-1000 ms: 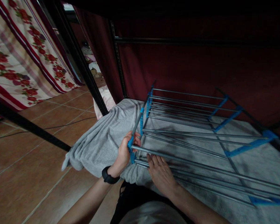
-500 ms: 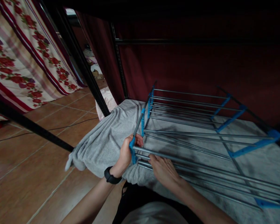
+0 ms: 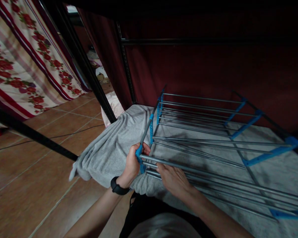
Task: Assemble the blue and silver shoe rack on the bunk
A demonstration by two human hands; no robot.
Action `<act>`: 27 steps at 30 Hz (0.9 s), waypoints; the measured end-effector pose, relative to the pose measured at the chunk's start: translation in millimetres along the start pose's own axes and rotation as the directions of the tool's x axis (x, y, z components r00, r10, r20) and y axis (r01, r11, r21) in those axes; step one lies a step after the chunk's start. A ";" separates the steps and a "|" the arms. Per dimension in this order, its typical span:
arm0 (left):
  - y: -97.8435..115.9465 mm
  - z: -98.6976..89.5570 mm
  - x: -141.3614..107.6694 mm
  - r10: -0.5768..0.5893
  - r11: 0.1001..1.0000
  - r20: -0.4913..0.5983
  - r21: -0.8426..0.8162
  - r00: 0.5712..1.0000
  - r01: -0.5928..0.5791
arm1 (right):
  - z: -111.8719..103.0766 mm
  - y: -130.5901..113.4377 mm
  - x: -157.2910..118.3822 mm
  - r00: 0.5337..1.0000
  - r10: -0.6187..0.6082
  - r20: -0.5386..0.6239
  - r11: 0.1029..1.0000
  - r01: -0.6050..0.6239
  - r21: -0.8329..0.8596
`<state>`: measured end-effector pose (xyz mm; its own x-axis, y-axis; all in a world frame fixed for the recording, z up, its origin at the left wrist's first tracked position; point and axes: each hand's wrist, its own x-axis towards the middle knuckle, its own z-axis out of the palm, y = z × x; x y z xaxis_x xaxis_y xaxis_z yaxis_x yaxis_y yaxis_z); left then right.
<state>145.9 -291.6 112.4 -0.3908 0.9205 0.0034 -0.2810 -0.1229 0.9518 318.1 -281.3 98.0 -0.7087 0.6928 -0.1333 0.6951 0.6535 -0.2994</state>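
Note:
A rack of grey metal tubes with blue plastic connectors lies on its side on a grey blanket. My left hand, with a black band on the wrist, is wrapped round the near left blue connector and the end of its side tube. Just right of it, my right hand grips one of the near crossbars close to that connector. The fingertips of my right hand are partly hidden under the bars. Several crossbars run from the left connectors to the blue connectors on the right.
Black metal posts and a slanting black bar frame the left side. Dark red cloth hangs behind the rack. At left hangs a flowered curtain over the tiled floor, where a thin cable runs.
Both hands keep their hold on the rack and have shifted very slightly to the left with its near end. Little else differs.

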 end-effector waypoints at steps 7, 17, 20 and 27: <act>-1.7 -0.7 0.0 -0.004 1.000 -0.020 -0.024 1.000 0.004 | 6.6 0.4 3.3 0.999 -0.009 -0.049 1.000 0.008 -0.025; 2.3 -5.1 -2.0 0.039 0.999 0.026 -0.021 0.999 -0.038 | 93.9 29.1 -33.2 0.920 -0.236 -0.313 0.967 0.192 -0.166; -2.7 -12.8 0.1 0.044 0.998 0.027 -0.047 0.999 -0.042 | 107.2 37.7 -18.7 0.982 -0.052 -0.182 0.988 0.025 -0.150; -70.1 -44.6 2.7 -0.056 0.998 -0.150 0.018 0.987 0.060 | 86.4 32.6 -1.6 0.996 0.075 0.042 0.996 -0.074 -0.042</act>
<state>125.5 -297.1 32.1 -0.5010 0.8601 -0.0962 -0.2876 -0.0607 0.9558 331.5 -287.4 6.8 -0.6587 0.7267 -0.1950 0.7499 0.6130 -0.2486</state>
